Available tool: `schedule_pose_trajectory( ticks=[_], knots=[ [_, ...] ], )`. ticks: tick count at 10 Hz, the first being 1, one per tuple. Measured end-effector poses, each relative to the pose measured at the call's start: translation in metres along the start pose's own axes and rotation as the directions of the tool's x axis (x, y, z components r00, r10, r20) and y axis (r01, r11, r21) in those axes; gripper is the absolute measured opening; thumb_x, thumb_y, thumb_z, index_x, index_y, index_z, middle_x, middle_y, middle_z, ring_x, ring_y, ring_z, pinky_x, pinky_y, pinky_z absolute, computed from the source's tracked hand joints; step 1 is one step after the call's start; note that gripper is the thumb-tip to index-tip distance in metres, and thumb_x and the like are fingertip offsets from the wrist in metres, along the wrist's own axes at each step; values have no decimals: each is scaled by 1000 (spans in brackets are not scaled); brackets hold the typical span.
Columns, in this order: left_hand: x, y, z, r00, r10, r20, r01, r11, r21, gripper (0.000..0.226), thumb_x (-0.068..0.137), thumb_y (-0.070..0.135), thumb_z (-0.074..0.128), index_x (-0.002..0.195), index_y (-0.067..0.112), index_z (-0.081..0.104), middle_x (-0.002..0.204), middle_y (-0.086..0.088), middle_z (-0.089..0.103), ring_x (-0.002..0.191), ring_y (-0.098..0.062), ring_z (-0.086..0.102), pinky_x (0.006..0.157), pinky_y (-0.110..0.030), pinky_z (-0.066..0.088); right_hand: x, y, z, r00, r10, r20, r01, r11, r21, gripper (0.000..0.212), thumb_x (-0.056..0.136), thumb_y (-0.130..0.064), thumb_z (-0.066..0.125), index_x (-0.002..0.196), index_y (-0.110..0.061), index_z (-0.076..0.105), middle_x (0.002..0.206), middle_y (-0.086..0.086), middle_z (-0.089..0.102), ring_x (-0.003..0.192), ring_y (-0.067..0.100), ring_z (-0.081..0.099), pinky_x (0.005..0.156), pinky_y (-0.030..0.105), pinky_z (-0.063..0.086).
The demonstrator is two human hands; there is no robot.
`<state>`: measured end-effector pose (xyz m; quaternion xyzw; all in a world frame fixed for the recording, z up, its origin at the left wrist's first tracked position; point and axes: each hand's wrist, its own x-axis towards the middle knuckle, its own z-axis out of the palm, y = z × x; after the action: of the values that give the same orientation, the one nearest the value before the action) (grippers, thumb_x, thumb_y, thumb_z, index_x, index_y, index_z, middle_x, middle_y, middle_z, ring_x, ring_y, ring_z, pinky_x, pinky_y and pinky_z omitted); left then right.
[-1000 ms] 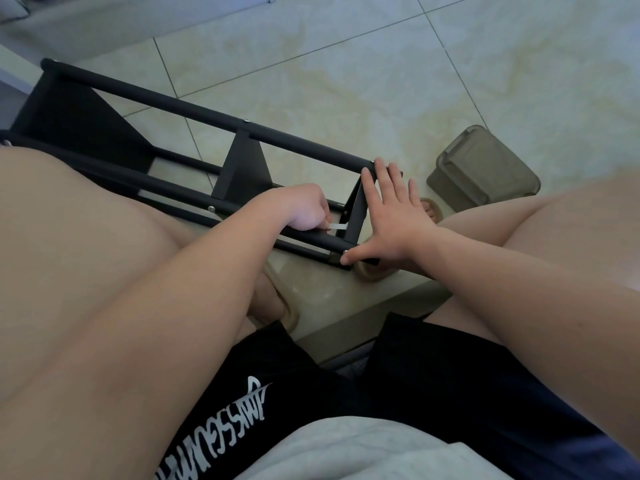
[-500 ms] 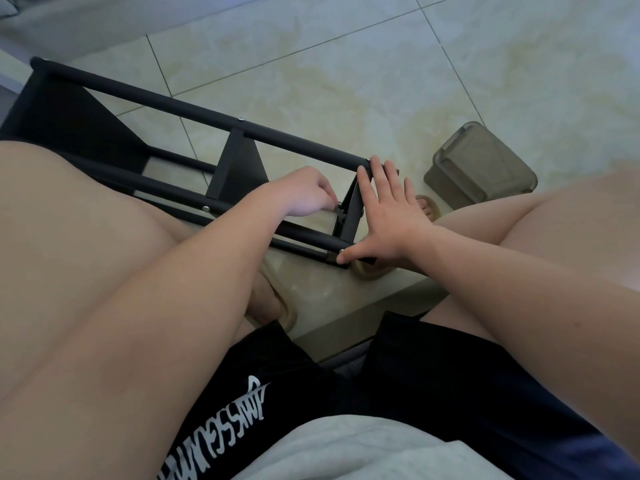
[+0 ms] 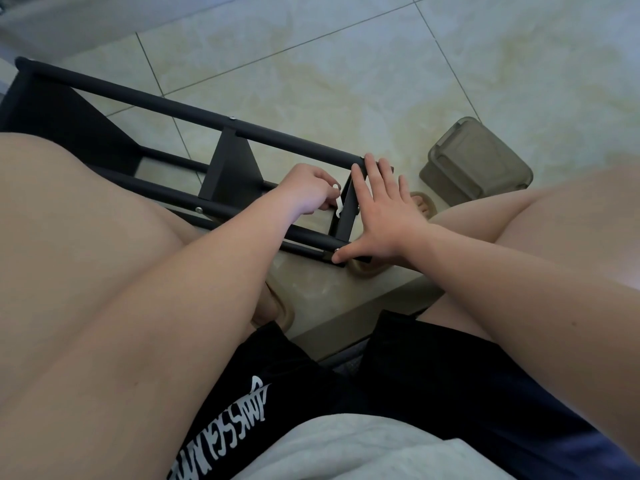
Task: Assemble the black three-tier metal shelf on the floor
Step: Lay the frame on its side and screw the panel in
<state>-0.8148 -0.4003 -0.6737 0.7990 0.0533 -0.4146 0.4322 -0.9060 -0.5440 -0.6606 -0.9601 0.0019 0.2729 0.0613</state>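
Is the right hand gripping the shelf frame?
No, the right hand presses flat, fingers straight, against the end of the shelf frame.

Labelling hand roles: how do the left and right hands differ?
Left hand is curled, pinching a small white tool; right hand is flat, fingers spread, holding nothing. Left hand reaches inside the shelf frame; right hand presses its end panel from outside. Both are at the same end of the shelf.

matt black metal shelf [image 3: 194,109], glossy marbled floor tiles [image 3: 346,81], perhaps plastic box [image 3: 476,161]
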Motion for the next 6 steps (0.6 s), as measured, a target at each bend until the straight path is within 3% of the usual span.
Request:
schedule_pose_trajectory(
  ticks=[3, 6],
  knots=[
    [0, 3, 2, 998, -51, 30, 52, 998, -45, 6, 95, 26, 63, 93, 24, 68, 70, 9, 75, 70, -6, 69, 67, -26, 46, 0, 0, 1, 1000, -2, -5, 2, 1000, -3, 159, 50, -98, 60, 157, -15, -24, 164, 10, -32, 151, 32, -29, 123, 56, -8],
    [-2, 3, -3, 993, -59, 101, 50, 995, 83, 11, 95, 22, 59, 95, 20, 70, 72, 10, 76, 75, -7, 70, 68, -26, 47, 0, 0, -1, 1000, 5, 6, -5, 1000, 6, 160, 49, -97, 62, 157, -16, -24, 164, 9, -33, 151, 32, -29, 124, 56, -7]
  ],
)
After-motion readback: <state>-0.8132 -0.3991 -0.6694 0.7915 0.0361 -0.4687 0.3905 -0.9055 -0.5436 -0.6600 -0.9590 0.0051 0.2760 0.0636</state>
